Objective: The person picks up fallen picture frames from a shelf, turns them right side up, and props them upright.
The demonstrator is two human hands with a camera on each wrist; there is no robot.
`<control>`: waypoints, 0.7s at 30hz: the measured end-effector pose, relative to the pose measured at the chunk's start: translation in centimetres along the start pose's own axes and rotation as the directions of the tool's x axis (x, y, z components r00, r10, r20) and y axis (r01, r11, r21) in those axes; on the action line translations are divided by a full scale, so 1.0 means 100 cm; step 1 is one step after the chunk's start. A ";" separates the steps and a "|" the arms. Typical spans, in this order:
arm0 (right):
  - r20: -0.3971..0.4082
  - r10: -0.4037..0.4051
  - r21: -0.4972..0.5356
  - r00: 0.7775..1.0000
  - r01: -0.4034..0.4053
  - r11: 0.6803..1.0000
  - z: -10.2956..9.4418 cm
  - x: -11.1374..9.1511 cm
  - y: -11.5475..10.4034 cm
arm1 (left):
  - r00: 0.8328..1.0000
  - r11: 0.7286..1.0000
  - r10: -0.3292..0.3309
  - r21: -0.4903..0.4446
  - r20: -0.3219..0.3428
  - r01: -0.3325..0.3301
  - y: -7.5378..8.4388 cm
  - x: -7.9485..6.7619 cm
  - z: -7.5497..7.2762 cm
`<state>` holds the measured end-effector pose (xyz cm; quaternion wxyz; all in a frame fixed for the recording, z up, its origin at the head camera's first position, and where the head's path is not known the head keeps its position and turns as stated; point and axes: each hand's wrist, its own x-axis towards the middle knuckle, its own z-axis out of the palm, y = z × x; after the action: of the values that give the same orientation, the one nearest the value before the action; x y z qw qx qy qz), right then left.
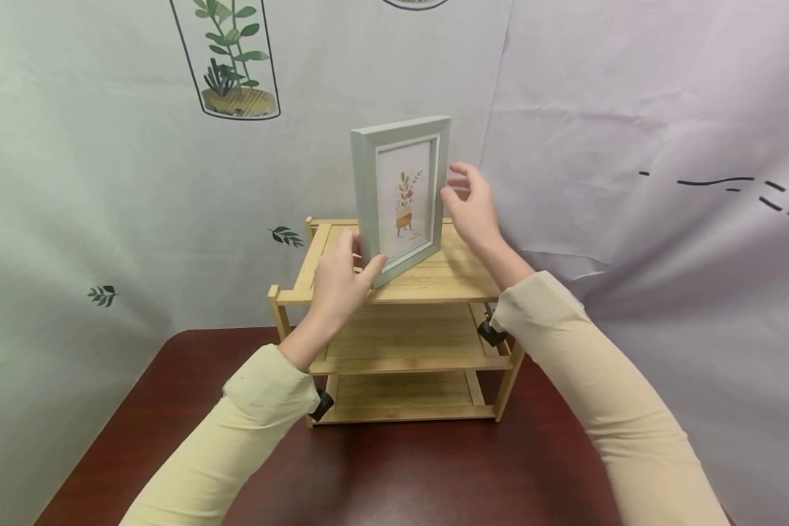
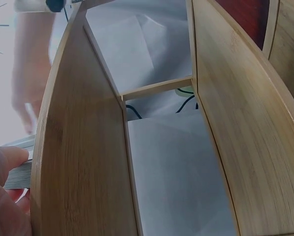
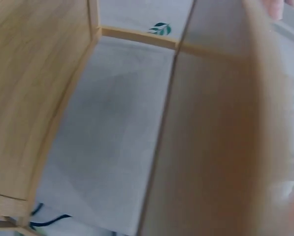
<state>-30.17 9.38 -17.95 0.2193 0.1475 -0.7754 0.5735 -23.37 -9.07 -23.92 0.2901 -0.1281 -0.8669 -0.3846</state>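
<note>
A pale grey-green picture frame with a potted-plant print stands upright, turned at an angle, over the top shelf of a wooden rack. My left hand grips its lower left corner, thumb at the front and fingers behind. In the left wrist view, the thumb and fingers lie on either side of the frame's edge. My right hand is beside the frame's right edge, thumb tip right at it and fingers loosely bent. The rack's board hides most of both hands in the wrist views.
The three-tier rack stands on a dark red table against a white cloth backdrop printed with plants. Black wrist cameras hang under both sleeves, close to the rack's sides.
</note>
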 end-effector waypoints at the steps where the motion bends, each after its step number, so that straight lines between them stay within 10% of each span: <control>1: -0.018 -0.035 0.004 0.999 0.035 0.999 -0.001 -0.004 -0.008 | 1.000 1.000 0.001 0.001 -0.001 -0.001 0.000 0.000 0.000; 12: 0.050 -0.365 -0.190 0.930 0.368 0.910 0.001 -0.014 -0.070 | 1.000 1.000 0.019 0.006 -0.011 -0.019 -0.001 -0.001 0.000; 21: 0.183 -0.416 -0.294 0.891 0.454 0.841 0.022 -0.012 -0.090 | 0.999 0.999 0.041 0.010 -0.024 -0.041 0.000 -0.002 0.000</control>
<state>-25.19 4.60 -11.63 0.3213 0.3131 -0.8171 0.3621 -23.23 -9.08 -24.07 0.3089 -0.1400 -0.8624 -0.3759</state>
